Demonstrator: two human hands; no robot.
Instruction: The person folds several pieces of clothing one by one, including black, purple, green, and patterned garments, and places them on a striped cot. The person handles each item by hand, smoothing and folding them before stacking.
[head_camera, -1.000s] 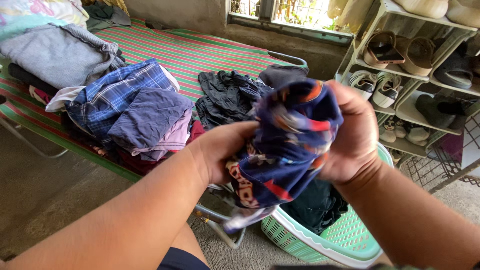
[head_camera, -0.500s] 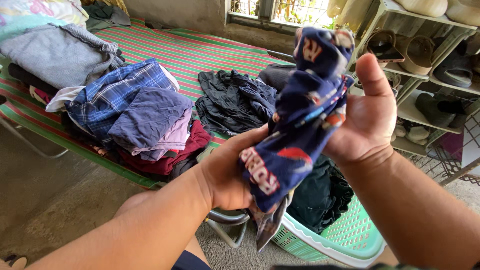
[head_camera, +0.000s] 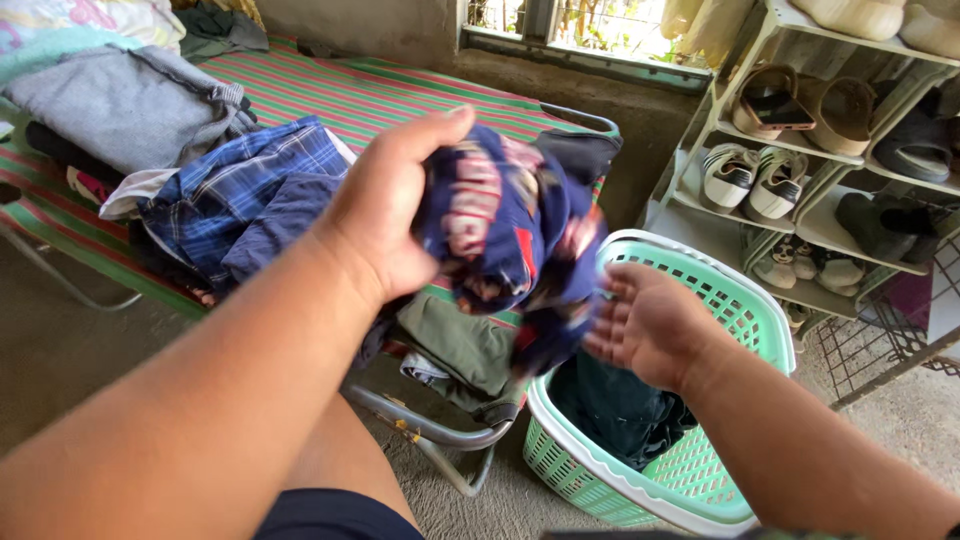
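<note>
Above cot (head_camera: 330, 100): bunched navy patterned garment (head_camera: 510, 230)

Shoe rack (head_camera: 800, 150), striped cot (head_camera: 400, 95)

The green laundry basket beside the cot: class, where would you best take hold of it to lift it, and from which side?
Judging by its shape, take the green laundry basket by its thick white rim, hands coming from above on opposite sides. The rim is open all round, while the lattice walls look flimsy, and the dark clothes inside lie low, leaving the rim free.

Bare forearms, no sleeves; left hand (head_camera: 385, 215), right hand (head_camera: 645, 325) ungloved; dark, perhaps navy, shorts.
</note>
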